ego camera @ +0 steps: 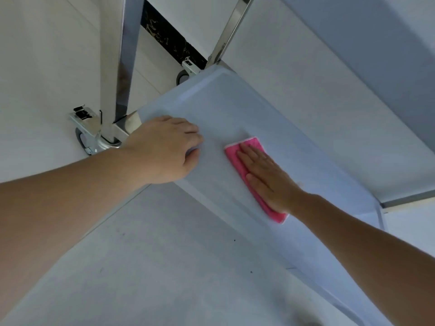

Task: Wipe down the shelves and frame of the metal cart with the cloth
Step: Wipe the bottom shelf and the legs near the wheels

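A pink cloth (237, 158) lies flat on the lower shelf (235, 107) of the metal cart. My right hand (270, 177) presses on the cloth with straight fingers, covering most of it. My left hand (167, 147) rests on the shelf's near left corner, fingers curled over the shelf edge beside the cart's upright post (127, 60). Another shelf (164, 267) of the cart fills the foreground, and my forearms cross above it.
Two caster wheels show under the cart: one (86, 137) beside my left wrist, one (186, 74) at the far corner. A second upright post (229, 31) rises at the back. Pale floor tiles lie beyond, with a dark patterned strip (169, 38).
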{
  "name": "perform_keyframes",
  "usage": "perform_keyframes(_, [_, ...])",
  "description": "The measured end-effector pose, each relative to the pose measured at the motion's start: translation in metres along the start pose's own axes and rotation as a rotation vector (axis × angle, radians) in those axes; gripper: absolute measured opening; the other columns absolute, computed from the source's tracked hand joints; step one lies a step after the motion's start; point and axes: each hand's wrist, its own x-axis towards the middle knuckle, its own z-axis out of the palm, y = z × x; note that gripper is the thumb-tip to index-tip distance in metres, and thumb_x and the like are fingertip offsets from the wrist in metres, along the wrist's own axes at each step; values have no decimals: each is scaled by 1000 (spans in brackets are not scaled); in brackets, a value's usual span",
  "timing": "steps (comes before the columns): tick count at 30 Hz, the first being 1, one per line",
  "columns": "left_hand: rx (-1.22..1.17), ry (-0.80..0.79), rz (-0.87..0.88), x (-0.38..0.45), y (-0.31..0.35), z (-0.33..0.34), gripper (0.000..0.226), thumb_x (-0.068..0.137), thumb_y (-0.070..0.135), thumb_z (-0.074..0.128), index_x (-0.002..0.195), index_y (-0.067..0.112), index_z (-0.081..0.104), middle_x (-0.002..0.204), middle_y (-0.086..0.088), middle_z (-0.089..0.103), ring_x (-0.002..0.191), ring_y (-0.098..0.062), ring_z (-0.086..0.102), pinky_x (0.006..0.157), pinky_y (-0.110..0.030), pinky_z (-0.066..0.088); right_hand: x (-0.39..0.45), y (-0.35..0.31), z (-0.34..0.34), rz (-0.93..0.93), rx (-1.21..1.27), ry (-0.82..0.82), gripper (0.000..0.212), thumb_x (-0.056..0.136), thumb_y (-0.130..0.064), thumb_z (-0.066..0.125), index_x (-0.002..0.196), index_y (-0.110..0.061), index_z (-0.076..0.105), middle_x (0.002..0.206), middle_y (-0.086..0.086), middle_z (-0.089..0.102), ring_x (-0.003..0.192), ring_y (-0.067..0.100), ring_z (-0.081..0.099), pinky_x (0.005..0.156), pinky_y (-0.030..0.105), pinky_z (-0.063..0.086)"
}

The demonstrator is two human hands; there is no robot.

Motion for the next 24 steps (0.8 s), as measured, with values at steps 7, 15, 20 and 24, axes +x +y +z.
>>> perform_keyframes(7, [18, -10, -38, -19, 0, -5, 50, 87, 35, 27, 106, 7, 65, 124, -16, 59, 114, -31, 54, 102, -44, 35, 62, 87, -5, 393, 25, 61, 49, 101, -31, 26, 148, -22, 13, 158, -2, 8, 144, 12, 4, 116, 25, -1])
perform_keyframes(15, [74, -151, 18, -48, -16, -10, 61, 93, 48, 16, 135, 16, 46, 144, -7, 43, 133, -23, 38, 110, -36, 15, 106, 133, -10, 542, 19, 68, 51, 101, -30, 20, 149, -17, 9, 158, 3, 6, 145, 17, 4, 119, 36, 4])
perform_keyframes(20, [52, -170, 18, -47, -20, -8, 70, 88, 56, 6, 143, 21, 31, 153, 0, 25, 141, -17, 20, 111, -30, 2, 112, 132, -11, 583, -15, 26, 52, 101, -26, 14, 149, -13, 3, 158, 4, -1, 145, 18, -2, 119, 35, 1])
perform_keyframes(24, [49, -184, 21, -49, -19, -7, 73, 85, 59, 4, 145, 23, 24, 155, 2, 18, 142, -14, 13, 111, -27, -2, 115, 107, -10, 593, 32, 56, 52, 101, -31, 14, 149, -17, 3, 159, 0, -1, 145, 15, -2, 118, 31, -2])
